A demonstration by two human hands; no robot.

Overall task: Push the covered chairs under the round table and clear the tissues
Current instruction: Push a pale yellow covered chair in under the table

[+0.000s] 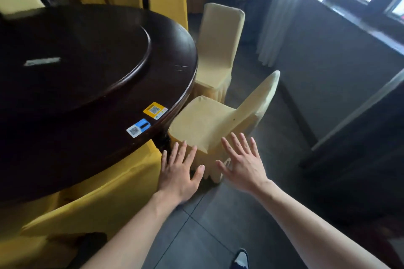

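Observation:
A dark round table (170, 85) with a raised turntable (91, 54) fills the left. A cream-covered chair (205, 124) stands at its near right edge, seat partly out from under the table, back pointing right. My left hand (179, 172) and my right hand (242, 164) are spread flat with straight fingers just in front of this chair's seat corner and skirt; whether they touch the cover I cannot tell. A second cream-covered chair (218, 46) stands farther along the table edge. A pale flat strip (42, 61), perhaps a tissue pack, lies blurred on the turntable.
A yellow-covered chair (105, 199) sits tucked at the table's near side, left of my left arm. More yellow chairs (168, 4) stand behind the table. Two sticker labels (147, 119) lie on the tabletop. Grey tiled floor (218, 225), a curtain (282, 13), a window wall on the right.

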